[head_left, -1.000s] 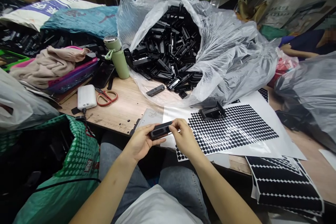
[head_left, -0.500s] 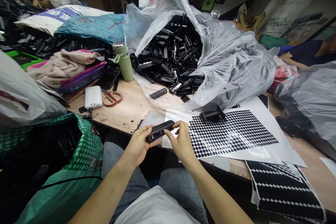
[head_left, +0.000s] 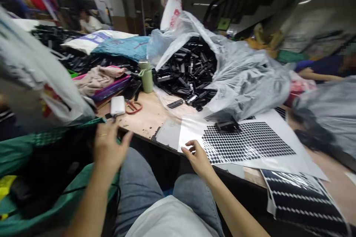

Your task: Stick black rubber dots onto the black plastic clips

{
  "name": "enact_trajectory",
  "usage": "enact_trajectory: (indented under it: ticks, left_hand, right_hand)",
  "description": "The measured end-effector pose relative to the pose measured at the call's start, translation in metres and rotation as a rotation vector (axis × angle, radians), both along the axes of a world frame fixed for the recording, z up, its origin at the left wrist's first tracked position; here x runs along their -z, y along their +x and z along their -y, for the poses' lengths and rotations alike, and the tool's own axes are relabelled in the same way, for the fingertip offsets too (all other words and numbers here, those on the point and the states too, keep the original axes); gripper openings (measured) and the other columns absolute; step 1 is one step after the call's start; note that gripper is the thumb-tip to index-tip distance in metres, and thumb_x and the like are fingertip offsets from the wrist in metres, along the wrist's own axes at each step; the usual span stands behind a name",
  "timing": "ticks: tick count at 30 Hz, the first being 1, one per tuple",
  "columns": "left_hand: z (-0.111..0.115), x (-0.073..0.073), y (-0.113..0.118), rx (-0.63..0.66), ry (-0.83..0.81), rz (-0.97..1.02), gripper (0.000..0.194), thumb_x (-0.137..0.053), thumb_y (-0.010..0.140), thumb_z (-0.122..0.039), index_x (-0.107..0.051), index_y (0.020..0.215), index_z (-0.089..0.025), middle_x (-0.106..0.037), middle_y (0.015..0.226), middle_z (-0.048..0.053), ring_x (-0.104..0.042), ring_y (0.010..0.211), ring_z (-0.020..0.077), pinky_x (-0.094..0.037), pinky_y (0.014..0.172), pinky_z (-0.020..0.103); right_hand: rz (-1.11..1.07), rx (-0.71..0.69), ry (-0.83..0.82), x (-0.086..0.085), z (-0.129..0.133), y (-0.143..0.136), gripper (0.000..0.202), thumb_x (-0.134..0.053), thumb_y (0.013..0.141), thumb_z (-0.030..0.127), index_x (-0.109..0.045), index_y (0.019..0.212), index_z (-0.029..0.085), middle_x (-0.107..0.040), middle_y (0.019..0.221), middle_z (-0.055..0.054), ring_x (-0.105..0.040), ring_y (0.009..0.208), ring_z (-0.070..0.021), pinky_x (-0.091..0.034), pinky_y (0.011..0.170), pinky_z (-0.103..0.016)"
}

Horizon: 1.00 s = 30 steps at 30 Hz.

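My left hand [head_left: 109, 150], smeared by motion, is over the near edge of a green bag [head_left: 12, 153] with dark contents. Its thumb stands apart from the fingers and I see nothing in it. Beside the left edge of a sheet of round black stickers [head_left: 250, 140], my right hand [head_left: 196, 153] hovers with fingers bent. A gap shows between its thumb and forefinger, with nothing visible there. On the sheet rests a black plastic part [head_left: 226, 126]. Many similar parts [head_left: 191, 68] spill from a clear plastic bag [head_left: 244, 70] behind it.
Red-handled scissors [head_left: 134, 108], a white power bank [head_left: 118, 105] and a green bottle [head_left: 147, 79] stand left on the table. A white plastic bag [head_left: 55, 85] bulges at far left. More dark sheets [head_left: 303, 196] hang over the front edge. Other people sit farther back.
The black plastic part both hands held is no longer visible in them. My left hand has swung left to the green bag; my right stays near the sheet. The view has shifted left.
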<state>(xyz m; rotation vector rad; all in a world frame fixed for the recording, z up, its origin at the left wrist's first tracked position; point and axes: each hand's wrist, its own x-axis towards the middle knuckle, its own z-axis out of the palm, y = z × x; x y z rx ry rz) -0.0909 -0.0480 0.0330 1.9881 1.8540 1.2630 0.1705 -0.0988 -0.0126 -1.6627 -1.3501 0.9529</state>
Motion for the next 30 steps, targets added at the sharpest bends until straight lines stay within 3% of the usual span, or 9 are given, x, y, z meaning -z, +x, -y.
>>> enact_trajectory:
  ticks: [2,5,7,10,12,16,20,26,30]
  left_hand:
    - [-0.007,0.026,0.072,0.339,0.000,-0.178,0.052,-0.060,0.073,-0.034,-0.049,0.120,-0.014,-0.044,0.132,0.017,-0.032,0.127,0.0314,-0.024,0.104,0.045]
    - [0.000,0.061,0.171,0.883,-0.091,-0.512,0.062,-0.060,0.073,-0.030,-0.039,0.130,-0.016,-0.028,0.143,0.016,-0.016,0.133,0.0315,-0.018,0.104,0.052]
    - [0.004,0.075,0.211,1.038,-0.135,-0.667,0.064,-0.059,0.074,-0.027,-0.035,0.132,-0.018,-0.026,0.144,0.016,-0.014,0.134,0.0313,-0.013,0.103,0.056]
    - [-0.004,0.082,0.229,1.145,-0.205,-0.679,0.054,-0.052,0.079,-0.028,-0.038,0.131,-0.018,-0.035,0.140,0.015,-0.023,0.132,0.0291,-0.019,0.104,0.051]
    - [-0.016,0.080,0.227,1.145,-0.256,-0.546,0.042,-0.043,0.085,-0.029,-0.045,0.126,-0.019,-0.047,0.133,0.011,-0.036,0.126,0.0241,-0.029,0.101,0.040]
    - [-0.041,0.073,0.227,0.884,-0.309,-0.348,0.034,-0.030,0.089,-0.024,-0.056,0.110,-0.016,-0.065,0.105,0.011,-0.059,0.100,0.0203,-0.042,0.082,0.030]
    - [-0.054,0.072,0.234,0.707,-0.264,-0.314,0.037,-0.024,0.091,-0.026,-0.058,0.094,-0.014,-0.067,0.081,0.011,-0.063,0.077,0.0214,-0.043,0.066,0.029]
    - [-0.059,0.071,0.232,0.617,-0.161,-0.303,0.030,-0.028,0.090,-0.026,-0.057,0.087,-0.017,-0.064,0.070,0.007,-0.061,0.066,0.0198,-0.039,0.057,0.026]
    - [-0.063,0.072,0.224,0.590,-0.102,-0.329,0.029,-0.029,0.088,-0.020,-0.056,0.095,-0.013,-0.064,0.073,0.010,-0.060,0.068,0.0216,-0.039,0.059,0.028]
  right_hand:
    - [-0.014,0.027,-0.007,0.005,0.013,0.013,0.026,-0.052,0.077,0.046,-0.051,0.083,0.020,-0.053,0.067,0.002,-0.047,0.058,-0.0123,-0.037,0.058,-0.026]
    - [-0.031,0.089,0.002,0.017,0.041,0.038,0.022,-0.054,0.076,0.040,-0.051,0.071,0.019,-0.051,0.060,0.004,-0.045,0.055,-0.0106,-0.036,0.055,-0.024]
    - [-0.071,0.174,0.004,0.026,0.061,0.060,0.023,-0.057,0.074,0.039,-0.051,0.066,0.019,-0.050,0.059,0.004,-0.045,0.055,-0.0102,-0.037,0.053,-0.023]
    - [-0.266,0.497,0.004,0.037,0.083,0.105,0.024,-0.068,0.063,0.038,-0.054,0.066,0.018,-0.053,0.062,0.002,-0.050,0.058,-0.0123,-0.042,0.049,-0.023]
    - [-0.389,0.787,0.046,0.041,0.090,0.142,0.030,-0.073,0.055,0.035,-0.054,0.070,0.019,-0.055,0.069,0.001,-0.055,0.063,-0.0144,-0.048,0.053,-0.025]
    - [-0.483,1.033,0.102,0.038,0.088,0.205,0.028,-0.067,0.064,0.037,-0.049,0.078,0.021,-0.056,0.078,-0.002,-0.060,0.076,-0.0153,-0.052,0.067,-0.025]
    - [-0.568,1.028,0.067,0.038,0.071,0.223,0.023,-0.063,0.069,0.037,-0.052,0.081,0.020,-0.059,0.080,-0.006,-0.061,0.081,-0.0189,-0.053,0.069,-0.030]
    - [-0.433,0.963,0.040,0.053,0.026,0.197,0.019,-0.059,0.077,0.031,-0.058,0.086,0.015,-0.063,0.080,-0.007,-0.061,0.072,-0.0175,-0.052,0.062,-0.031]
    - [-0.116,1.048,0.093,0.039,0.059,0.221,0.026,-0.052,0.085,0.032,-0.056,0.103,0.014,-0.060,0.099,-0.005,-0.059,0.084,-0.0148,-0.050,0.073,-0.033]
